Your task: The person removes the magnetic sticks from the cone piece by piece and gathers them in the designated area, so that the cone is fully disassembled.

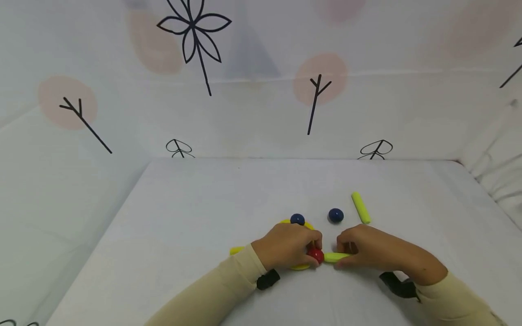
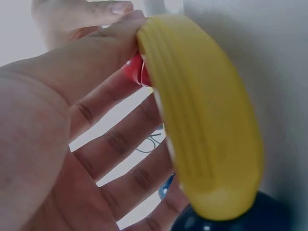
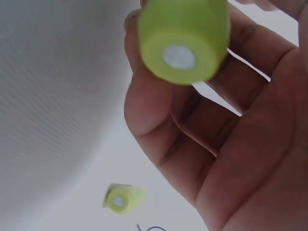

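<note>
My left hand (image 1: 287, 246) pinches a glossy red ball (image 1: 317, 256) between thumb and fingers. Curved yellow pieces (image 1: 302, 267) lie under this hand and are partly hidden by it. In the left wrist view, one yellow curved piece (image 2: 207, 115) runs from the thumb tip to a dark blue ball (image 2: 240, 216). My right hand (image 1: 369, 246) grips a lime-green rod (image 1: 334, 257) between thumb and fingers. The rod's left end meets the red ball. Its near end, with a round silvery centre, shows in the right wrist view.
A loose dark blue ball (image 1: 336, 215) and another lime-green rod (image 1: 360, 207) lie beyond the right hand. A yellow rod (image 1: 235, 250) sticks out left of the left wrist. Everything rests on a white-covered table (image 1: 195, 199), with printed cloth walls (image 1: 253, 113) around it.
</note>
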### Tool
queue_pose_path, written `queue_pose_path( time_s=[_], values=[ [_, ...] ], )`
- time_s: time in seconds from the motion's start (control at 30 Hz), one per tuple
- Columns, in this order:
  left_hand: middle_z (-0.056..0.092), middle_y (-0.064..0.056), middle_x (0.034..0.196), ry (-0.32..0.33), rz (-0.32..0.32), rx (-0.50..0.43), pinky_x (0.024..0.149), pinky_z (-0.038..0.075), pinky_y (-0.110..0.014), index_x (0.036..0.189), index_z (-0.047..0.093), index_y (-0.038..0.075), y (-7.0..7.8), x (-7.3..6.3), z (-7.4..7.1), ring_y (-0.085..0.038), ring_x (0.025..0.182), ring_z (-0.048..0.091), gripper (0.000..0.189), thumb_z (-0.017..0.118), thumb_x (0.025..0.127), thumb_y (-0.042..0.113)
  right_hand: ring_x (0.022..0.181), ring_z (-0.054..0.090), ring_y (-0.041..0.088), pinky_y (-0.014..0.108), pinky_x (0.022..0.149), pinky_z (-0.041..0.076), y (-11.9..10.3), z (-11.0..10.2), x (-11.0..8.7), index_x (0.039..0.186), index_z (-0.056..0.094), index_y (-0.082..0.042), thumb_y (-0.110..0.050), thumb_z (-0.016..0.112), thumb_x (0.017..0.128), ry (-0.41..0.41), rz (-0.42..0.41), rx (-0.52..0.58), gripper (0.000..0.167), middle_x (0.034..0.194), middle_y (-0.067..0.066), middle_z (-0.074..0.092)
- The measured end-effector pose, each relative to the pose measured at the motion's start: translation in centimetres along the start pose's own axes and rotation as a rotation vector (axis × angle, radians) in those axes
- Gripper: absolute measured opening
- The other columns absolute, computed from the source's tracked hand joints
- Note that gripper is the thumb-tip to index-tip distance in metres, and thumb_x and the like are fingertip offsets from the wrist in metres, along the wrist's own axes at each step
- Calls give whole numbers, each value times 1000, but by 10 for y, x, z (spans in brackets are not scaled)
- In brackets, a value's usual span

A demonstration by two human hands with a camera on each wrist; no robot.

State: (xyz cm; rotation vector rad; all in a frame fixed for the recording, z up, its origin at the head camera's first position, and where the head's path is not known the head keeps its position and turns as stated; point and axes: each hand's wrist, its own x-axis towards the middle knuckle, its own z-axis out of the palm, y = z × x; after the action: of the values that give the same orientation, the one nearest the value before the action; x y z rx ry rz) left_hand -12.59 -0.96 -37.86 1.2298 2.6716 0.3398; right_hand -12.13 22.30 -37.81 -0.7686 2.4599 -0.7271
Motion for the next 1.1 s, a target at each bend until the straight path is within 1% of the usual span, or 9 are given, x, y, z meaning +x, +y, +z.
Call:
queue_pose_path(
  time_s=[0.27, 0.37, 0.43, 0.57, 0.67, 0.73, 0.87, 0.97, 1.1],
  values=[
    [66, 21, 84, -23, 23, -10, 62, 39, -12, 101, 69, 30, 4, 3, -1, 9, 73, 53, 26, 81, 82, 44, 64, 52, 1, 20, 58, 45, 1, -8, -8, 82, 67, -26, -36, 81, 83, -36, 14, 24, 17, 70, -14, 58],
    [68, 19, 86, -29, 15, -14, 61, 39, -12, 100, 68, 29, 4, 3, -2, 9, 74, 54, 26, 81, 83, 43, 64, 49, 1, 20, 57, 42, 6, -15, -14, 80, 65, -25, -35, 80, 83, -3, 42, -18, 19, 69, -13, 55],
    [70, 18, 87, -35, 7, -20, 61, 39, -13, 100, 68, 28, 4, 2, -3, 8, 75, 56, 26, 81, 82, 42, 65, 48, 2, 21, 56, 41, 10, -21, -17, 81, 65, -24, -35, 79, 84, 53, 88, -44, 18, 70, -12, 55],
    [71, 17, 87, -44, 1, -38, 63, 40, -13, 100, 68, 27, 3, 1, -4, 8, 77, 57, 26, 82, 82, 40, 67, 51, 8, 24, 54, 43, 21, -30, -18, 92, 66, -18, -34, 72, 92, 247, 189, -67, 17, 78, -6, 61],
    [70, 17, 87, -42, 0, -34, 63, 39, -13, 100, 68, 27, 3, 0, -4, 8, 76, 56, 27, 82, 82, 41, 68, 54, 13, 28, 53, 45, 34, -35, -15, 103, 64, -10, -36, 64, 98, 383, 282, -55, 27, 87, 5, 66],
    [70, 18, 86, -40, -2, -27, 63, 39, -13, 100, 68, 27, 3, 0, -4, 8, 76, 56, 28, 82, 81, 42, 68, 57, 16, 30, 54, 46, 44, -37, -14, 111, 61, -3, -35, 60, 100, 427, 360, -29, 34, 95, 14, 66],
    [69, 18, 86, -39, -2, -17, 63, 39, -12, 101, 68, 28, 3, 0, -3, 9, 75, 55, 28, 82, 82, 43, 69, 60, 19, 32, 57, 49, 65, -41, -13, 127, 50, 9, -27, 55, 99, 439, 479, 30, 46, 108, 29, 59],
    [69, 19, 86, -38, -2, -15, 63, 39, -12, 101, 68, 28, 2, -1, -3, 9, 75, 55, 29, 82, 81, 44, 71, 62, 19, 32, 59, 51, 74, -41, -13, 134, 45, 12, -22, 57, 96, 428, 503, 56, 52, 110, 32, 58],
    [69, 19, 86, -32, 0, -15, 63, 39, -12, 101, 68, 28, 2, -1, -3, 9, 75, 55, 29, 82, 81, 44, 70, 63, 18, 31, 60, 51, 78, -40, -11, 138, 44, 8, -25, 64, 95, 408, 504, 60, 58, 109, 32, 61]
  ],
)
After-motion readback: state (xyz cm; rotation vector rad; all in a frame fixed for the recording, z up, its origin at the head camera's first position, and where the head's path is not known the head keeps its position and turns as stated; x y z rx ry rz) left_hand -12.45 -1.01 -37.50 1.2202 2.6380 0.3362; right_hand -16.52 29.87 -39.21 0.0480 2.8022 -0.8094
